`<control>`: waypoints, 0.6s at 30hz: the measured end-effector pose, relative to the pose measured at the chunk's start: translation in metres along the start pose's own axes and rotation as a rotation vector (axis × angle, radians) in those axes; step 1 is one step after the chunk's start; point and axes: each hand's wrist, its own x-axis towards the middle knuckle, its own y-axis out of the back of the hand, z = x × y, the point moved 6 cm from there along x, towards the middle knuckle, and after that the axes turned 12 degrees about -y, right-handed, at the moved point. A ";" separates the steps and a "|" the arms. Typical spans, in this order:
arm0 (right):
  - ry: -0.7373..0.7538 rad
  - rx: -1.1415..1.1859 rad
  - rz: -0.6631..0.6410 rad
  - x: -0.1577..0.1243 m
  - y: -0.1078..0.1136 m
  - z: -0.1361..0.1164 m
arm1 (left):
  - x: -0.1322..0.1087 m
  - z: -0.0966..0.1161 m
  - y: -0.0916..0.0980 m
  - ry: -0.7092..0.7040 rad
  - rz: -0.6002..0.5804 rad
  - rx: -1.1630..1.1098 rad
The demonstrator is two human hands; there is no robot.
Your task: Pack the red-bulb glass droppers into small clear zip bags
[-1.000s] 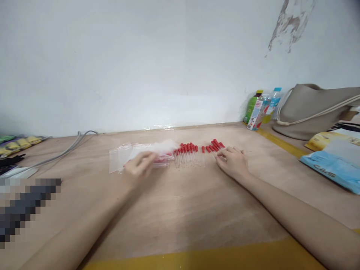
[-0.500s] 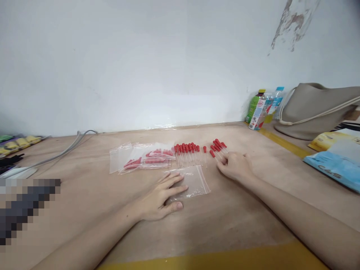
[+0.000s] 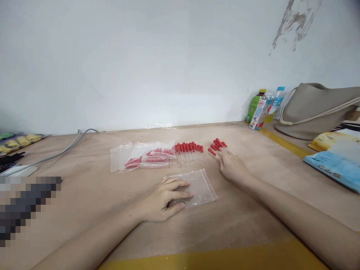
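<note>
My left hand (image 3: 165,197) lies on an empty clear zip bag (image 3: 197,185) on the wooden table (image 3: 253,210), fingers loosely curled over the bag's left edge. My right hand (image 3: 232,165) rests flat by a small loose group of red-capped glass droppers (image 3: 217,145), its fingertips touching their stems. A neat row of red-capped droppers (image 3: 189,150) lies just left of that group. Further left sits a pile of clear bags holding droppers (image 3: 143,159).
Bottles (image 3: 261,108) and a beige bag (image 3: 317,108) stand at the back right by the wall. Blue and yellow packets (image 3: 334,161) lie at the right edge. A grey cable (image 3: 64,150) and yellow-green items (image 3: 17,141) sit at the left.
My left hand left the pile of filled bags, brought an empty zip bag to the table in front and now curls over its edge. My right hand slid slightly back from the loose droppers.
</note>
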 end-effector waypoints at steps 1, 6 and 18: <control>0.026 0.085 0.035 -0.001 0.004 0.000 | 0.000 -0.001 -0.001 -0.003 0.001 0.002; 0.028 0.591 -0.082 -0.010 0.003 0.003 | -0.001 -0.003 -0.002 0.000 -0.014 0.004; -0.240 1.138 -0.272 -0.021 -0.014 -0.001 | 0.000 -0.002 -0.001 0.008 -0.035 -0.003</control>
